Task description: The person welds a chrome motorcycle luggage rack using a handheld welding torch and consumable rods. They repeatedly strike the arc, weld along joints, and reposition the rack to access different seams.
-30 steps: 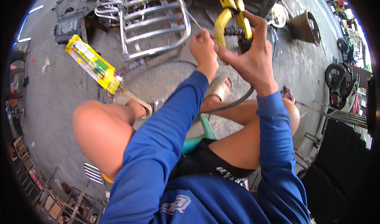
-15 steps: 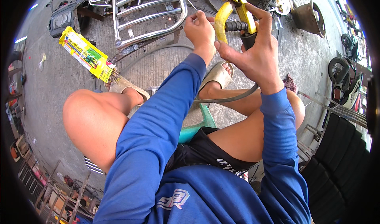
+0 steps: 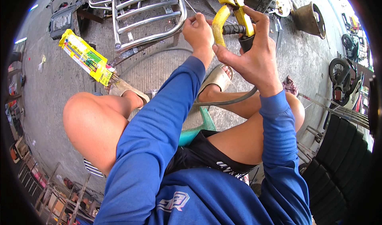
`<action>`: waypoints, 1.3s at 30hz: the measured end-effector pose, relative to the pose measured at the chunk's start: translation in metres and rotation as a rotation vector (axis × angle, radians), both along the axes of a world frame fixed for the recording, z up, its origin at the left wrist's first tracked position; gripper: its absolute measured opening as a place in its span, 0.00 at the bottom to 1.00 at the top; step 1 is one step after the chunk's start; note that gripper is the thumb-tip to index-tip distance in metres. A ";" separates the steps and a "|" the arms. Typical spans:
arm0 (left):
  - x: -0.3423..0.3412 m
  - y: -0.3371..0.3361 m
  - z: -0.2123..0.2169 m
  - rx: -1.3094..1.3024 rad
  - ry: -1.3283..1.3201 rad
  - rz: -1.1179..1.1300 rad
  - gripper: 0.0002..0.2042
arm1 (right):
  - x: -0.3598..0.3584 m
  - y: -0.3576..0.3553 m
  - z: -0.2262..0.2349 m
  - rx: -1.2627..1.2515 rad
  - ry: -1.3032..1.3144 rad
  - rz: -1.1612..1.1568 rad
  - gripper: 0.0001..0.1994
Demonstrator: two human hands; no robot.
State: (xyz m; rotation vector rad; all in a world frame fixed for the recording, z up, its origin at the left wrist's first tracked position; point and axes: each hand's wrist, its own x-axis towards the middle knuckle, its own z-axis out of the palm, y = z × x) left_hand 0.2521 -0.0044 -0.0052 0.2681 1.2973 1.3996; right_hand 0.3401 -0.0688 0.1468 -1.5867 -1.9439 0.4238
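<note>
My left hand (image 3: 199, 36) pinches a thin welding rod (image 3: 186, 1), which slants up and left past the edge of a chrome tube rack (image 3: 148, 15). To its right, my right hand (image 3: 260, 58) is closed around a yellow welding electrode holder (image 3: 219, 23). The holder's dark coil spring shows between its two levers, and its jaw end points up toward the top edge. My left hand is close beside the holder's curved lever. Whether the rod touches the jaws cannot be seen.
A yellow packet of welding rods (image 3: 85, 58) leans by my left foot. A grey cable (image 3: 229, 103) loops between my feet. Beneath me is a green stool (image 3: 195, 133). A rusty metal drum (image 3: 308, 20) lies at the far right, with a motorcycle (image 3: 343, 80) beyond.
Both hands have shifted very slightly left, with the holder and the rod still in them. Otherwise little differs.
</note>
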 end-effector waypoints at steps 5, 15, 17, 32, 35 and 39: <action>0.000 0.003 -0.009 -0.025 0.054 0.008 0.15 | -0.004 0.000 0.008 -0.147 0.043 -0.049 0.47; 0.002 0.005 -0.020 0.045 -0.044 0.120 0.09 | -0.005 0.002 0.008 -0.158 0.086 -0.020 0.47; 0.003 0.004 -0.019 0.000 -0.018 0.093 0.09 | -0.004 0.003 0.008 -0.167 0.058 -0.024 0.48; 0.004 0.001 -0.026 0.090 -0.051 0.152 0.09 | -0.006 0.005 0.008 -0.147 0.045 -0.002 0.49; 0.004 0.002 -0.028 0.021 -0.069 0.114 0.09 | -0.006 0.006 0.007 -0.143 0.034 -0.002 0.48; 0.002 0.001 -0.022 0.054 -0.031 0.123 0.10 | -0.006 0.006 0.009 -0.114 0.014 0.011 0.48</action>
